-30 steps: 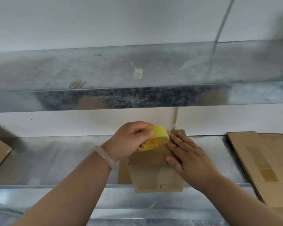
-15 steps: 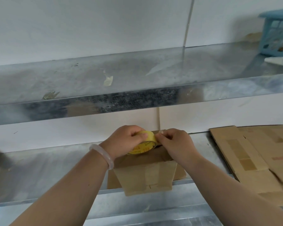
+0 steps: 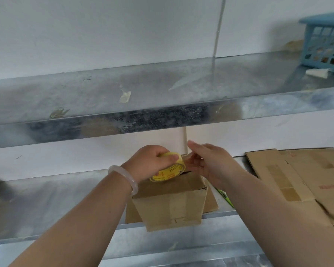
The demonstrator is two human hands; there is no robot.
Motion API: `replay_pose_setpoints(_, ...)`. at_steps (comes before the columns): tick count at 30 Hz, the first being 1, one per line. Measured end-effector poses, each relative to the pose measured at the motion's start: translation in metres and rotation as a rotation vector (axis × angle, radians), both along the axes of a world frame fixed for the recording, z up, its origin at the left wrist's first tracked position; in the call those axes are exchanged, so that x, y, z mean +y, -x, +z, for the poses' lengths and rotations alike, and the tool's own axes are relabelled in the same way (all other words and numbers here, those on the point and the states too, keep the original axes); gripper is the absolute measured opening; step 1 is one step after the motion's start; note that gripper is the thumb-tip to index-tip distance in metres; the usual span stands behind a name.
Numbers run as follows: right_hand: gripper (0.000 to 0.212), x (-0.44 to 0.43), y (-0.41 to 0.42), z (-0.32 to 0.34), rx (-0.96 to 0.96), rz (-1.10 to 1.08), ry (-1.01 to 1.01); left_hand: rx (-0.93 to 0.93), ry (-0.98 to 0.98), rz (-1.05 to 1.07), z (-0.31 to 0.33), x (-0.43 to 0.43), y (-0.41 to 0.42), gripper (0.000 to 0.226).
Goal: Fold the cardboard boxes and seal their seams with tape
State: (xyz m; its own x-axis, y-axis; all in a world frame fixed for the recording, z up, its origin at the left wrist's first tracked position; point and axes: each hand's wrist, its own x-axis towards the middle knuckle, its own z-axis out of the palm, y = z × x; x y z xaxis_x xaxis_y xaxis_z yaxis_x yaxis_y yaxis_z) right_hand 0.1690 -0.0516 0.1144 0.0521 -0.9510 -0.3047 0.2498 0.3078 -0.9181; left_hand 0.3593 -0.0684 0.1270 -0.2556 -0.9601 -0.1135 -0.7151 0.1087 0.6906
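Observation:
A small folded cardboard box [image 3: 170, 205] stands at the front edge of the lower metal shelf [image 3: 46, 199], with a strip of tape down its near face. My left hand [image 3: 148, 162] grips a yellow tape roll [image 3: 170, 171] that rests on the box top. My right hand [image 3: 210, 162] hovers just right of the roll above the box's far right corner, fingers straight and spread, blurred. A bit of clear tape end [image 3: 186, 157] shows between roll and right hand; whether the fingers hold it is unclear.
A flat cardboard sheet [image 3: 211, 206] lies under the box. Several flattened boxes [image 3: 297, 180] are stacked on the shelf at right, with a green item [image 3: 227, 197] beside them. The upper metal shelf [image 3: 162, 120] juts out overhead, carrying a blue basket [image 3: 324, 45].
My right hand went from lying flat on the box top to pinching at the roll, and now its fingers have spread. The camera has tilted up and to the right.

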Motion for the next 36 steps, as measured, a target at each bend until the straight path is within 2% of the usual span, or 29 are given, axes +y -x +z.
replay_pose_setpoints(4,0.027,-0.002,-0.005,-0.022,0.138,-0.008,-0.028,0.020,0.107,0.085,-0.008,0.001,0.001,0.053)
replay_pose_setpoints(5,0.028,-0.003,-0.005,-0.024,0.182,-0.010,-0.014,0.044,0.116,0.105,-0.009,0.003,-0.001,0.053)
replay_pose_setpoints(10,0.021,-0.005,-0.004,-0.028,0.185,-0.071,0.024,0.259,-0.039,0.023,-0.011,0.013,-0.026,0.022)
replay_pose_setpoints(14,0.019,-0.005,-0.008,-0.031,0.288,-0.088,0.083,0.180,0.122,0.017,-0.006,0.009,-0.033,0.016)
replay_pose_setpoints(21,0.016,-0.005,-0.005,-0.028,0.226,-0.141,0.077,0.070,0.178,0.050,-0.006,0.003,-0.028,0.014)
replay_pose_setpoints(26,0.013,-0.004,0.016,-0.024,0.152,-0.245,0.087,-0.052,0.196,0.087,-0.008,0.001,-0.021,0.051)
replay_pose_setpoints(30,0.010,-0.002,0.024,-0.028,-0.090,-0.287,-0.005,-0.156,0.223,0.099,-0.010,-0.002,-0.007,0.063)
replay_pose_setpoints(33,0.010,0.001,0.020,-0.035,-0.111,-0.245,-0.060,-0.121,0.191,0.080,-0.010,-0.002,-0.009,0.061)
replay_pose_setpoints(36,0.010,0.000,0.019,-0.037,-0.060,-0.242,-0.052,-0.055,0.162,0.037,-0.011,0.001,-0.015,0.038)
